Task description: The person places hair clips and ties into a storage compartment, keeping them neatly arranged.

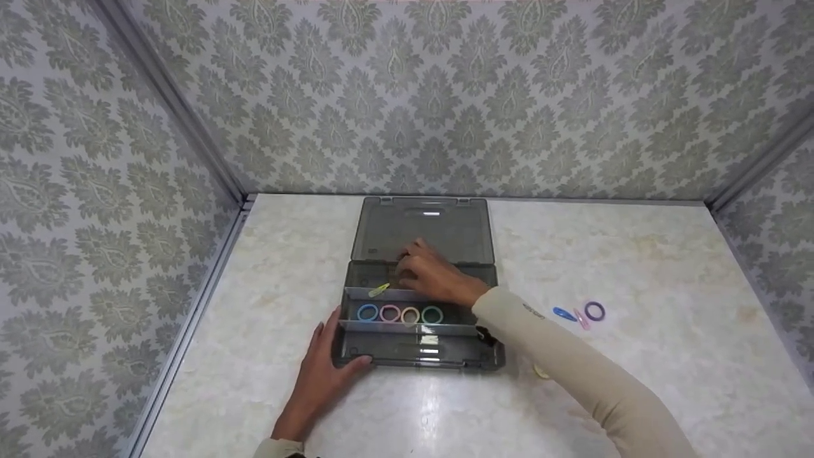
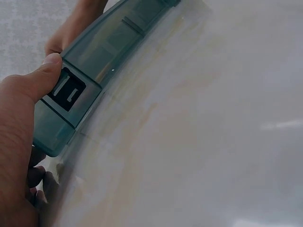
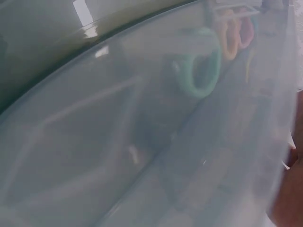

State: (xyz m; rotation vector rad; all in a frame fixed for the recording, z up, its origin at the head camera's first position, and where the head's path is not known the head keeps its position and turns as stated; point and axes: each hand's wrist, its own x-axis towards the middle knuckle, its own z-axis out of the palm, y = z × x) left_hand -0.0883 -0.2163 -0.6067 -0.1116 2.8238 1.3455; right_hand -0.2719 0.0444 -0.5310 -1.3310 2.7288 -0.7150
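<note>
A dark translucent plastic organizer box (image 1: 420, 365) lies with its lid (image 1: 423, 232) folded back. My left hand (image 1: 324, 372) holds its front left corner, thumb on the front wall near the black latch (image 2: 67, 90) in the left wrist view. My right hand (image 1: 432, 273) reaches into the back compartment, fingers bent downward. A yellow hair clip (image 1: 379, 290) shows at the divider beside those fingertips; I cannot tell whether they pinch it. In the middle compartment, blue (image 1: 367, 312), pink (image 1: 390, 313), pale yellow (image 1: 410, 316) and green (image 1: 432, 315) hair ties stand in a row.
Right of the box lie a blue hair clip (image 1: 564, 313), a pink hair clip (image 1: 582, 319) and a purple hair tie (image 1: 594, 311). A yellow item (image 1: 541, 371) is partly hidden under the right sleeve. Patterned wall panels (image 1: 439, 102) enclose the marbled table (image 1: 254, 356).
</note>
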